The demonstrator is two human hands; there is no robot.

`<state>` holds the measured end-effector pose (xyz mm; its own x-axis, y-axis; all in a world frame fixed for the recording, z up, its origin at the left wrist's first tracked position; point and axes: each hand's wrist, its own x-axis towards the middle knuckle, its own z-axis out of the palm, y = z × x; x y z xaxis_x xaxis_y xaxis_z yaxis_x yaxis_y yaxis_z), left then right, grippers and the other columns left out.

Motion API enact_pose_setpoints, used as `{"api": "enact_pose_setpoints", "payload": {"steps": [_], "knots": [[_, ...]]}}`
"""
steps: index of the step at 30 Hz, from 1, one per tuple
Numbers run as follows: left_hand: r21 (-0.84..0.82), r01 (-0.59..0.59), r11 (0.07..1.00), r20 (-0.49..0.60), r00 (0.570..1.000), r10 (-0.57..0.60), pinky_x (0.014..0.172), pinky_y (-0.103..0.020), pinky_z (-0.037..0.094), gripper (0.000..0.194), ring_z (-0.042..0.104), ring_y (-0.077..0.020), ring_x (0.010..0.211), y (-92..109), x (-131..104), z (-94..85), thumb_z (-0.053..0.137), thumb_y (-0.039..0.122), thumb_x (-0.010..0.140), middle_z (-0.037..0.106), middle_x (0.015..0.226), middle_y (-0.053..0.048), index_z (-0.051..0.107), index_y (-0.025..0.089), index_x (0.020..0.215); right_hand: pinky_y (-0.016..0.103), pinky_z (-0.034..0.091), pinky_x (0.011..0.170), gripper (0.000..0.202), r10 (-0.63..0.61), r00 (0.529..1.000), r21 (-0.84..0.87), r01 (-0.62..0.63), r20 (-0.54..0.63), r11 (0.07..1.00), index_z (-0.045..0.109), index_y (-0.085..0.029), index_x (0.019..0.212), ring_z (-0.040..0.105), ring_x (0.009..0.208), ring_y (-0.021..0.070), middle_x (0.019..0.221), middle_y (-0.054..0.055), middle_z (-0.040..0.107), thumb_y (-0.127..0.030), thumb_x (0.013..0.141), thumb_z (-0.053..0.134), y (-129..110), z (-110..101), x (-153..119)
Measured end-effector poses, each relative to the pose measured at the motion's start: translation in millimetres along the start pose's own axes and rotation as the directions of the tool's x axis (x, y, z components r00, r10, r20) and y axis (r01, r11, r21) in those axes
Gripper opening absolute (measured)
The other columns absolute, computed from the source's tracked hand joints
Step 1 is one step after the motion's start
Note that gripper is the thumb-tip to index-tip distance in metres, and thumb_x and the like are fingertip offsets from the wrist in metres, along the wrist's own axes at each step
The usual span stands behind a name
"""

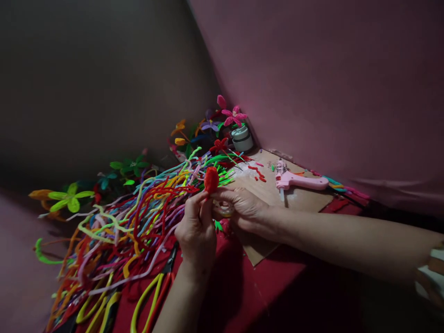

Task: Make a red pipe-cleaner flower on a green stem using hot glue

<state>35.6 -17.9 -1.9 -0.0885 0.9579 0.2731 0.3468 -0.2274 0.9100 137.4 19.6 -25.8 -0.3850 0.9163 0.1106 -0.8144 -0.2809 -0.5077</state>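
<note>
A fuzzy red pipe-cleaner flower bud (211, 179) stands upright above my fingertips. My left hand (196, 226) is closed, pinching the bud at its base. From the other side, the thumb and fingers of my right hand (249, 209) close in on the same spot, where the grip is partly hidden. A pale, see-through ring that looks like a tape roll (225, 211) shows beneath my right fingers; whether they hold it too, I cannot tell.
Many coloured pipe cleaners (138, 217) spread across the left. Yellow-handled scissors (147, 296) lie near my left forearm. A pink glue gun (301, 181) rests on a brown board (312, 201). Finished pipe-cleaner flowers (234, 115) and a grey-white container (242, 138) stand in the corner by the walls.
</note>
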Motion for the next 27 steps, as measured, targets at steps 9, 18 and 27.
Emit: {"api": "enact_pose_setpoints", "payload": {"steps": [9, 18, 27], "knots": [[0.449, -0.331, 0.83, -0.087, 0.908, 0.409, 0.073, -0.026, 0.044, 0.017, 0.062, -0.0176, 0.081, -7.3, -0.3, -2.0, 0.059, 0.023, 0.076, 0.066, 0.087, -0.005, 0.063, 0.021, 0.092, 0.022, 0.034, 0.053, 0.013, -0.068, 0.994, -0.086, 0.06, -0.091, 0.994, 0.065, -0.013, 0.064, 0.048, 0.052, 0.0076, 0.055, -0.003, 0.057, -0.018, 0.055, 0.073, -2.2, 3.2, -5.1], [-0.217, -0.027, 0.976, -0.091, 0.996, 0.007, 0.035, -0.016, 0.031, 0.016, 0.04, -0.0052, 0.037, 9.7, -0.8, -0.5, 0.066, 0.026, 0.071, 0.052, 0.051, 0.006, 0.062, 0.016, 0.082, 0.025, 0.036, 0.062, 0.014, -0.098, 0.993, -0.24, 0.111, 0.067, 0.964, 0.069, -0.012, 0.069, 0.05, 0.058, 0.0095, 0.059, -0.001, 0.059, -0.022, 0.06, 0.073, -13.2, 3.2, -8.1], [-0.543, 0.29, 0.788, 0.278, 0.948, -0.157, 0.03, -0.009, 0.025, 0.012, 0.033, 0.0007, 0.03, 14.6, 7.0, -10.5, 0.067, 0.018, 0.068, 0.053, 0.051, 0.004, 0.06, 0.013, 0.076, 0.026, 0.038, 0.065, 0.018, 0.071, 0.965, -0.211, -0.017, 0.253, 0.977, 0.07, -0.014, 0.075, 0.056, 0.062, 0.0115, 0.065, 0.001, 0.064, -0.024, 0.061, 0.073, -24.8, -3.1, -3.1]]}}
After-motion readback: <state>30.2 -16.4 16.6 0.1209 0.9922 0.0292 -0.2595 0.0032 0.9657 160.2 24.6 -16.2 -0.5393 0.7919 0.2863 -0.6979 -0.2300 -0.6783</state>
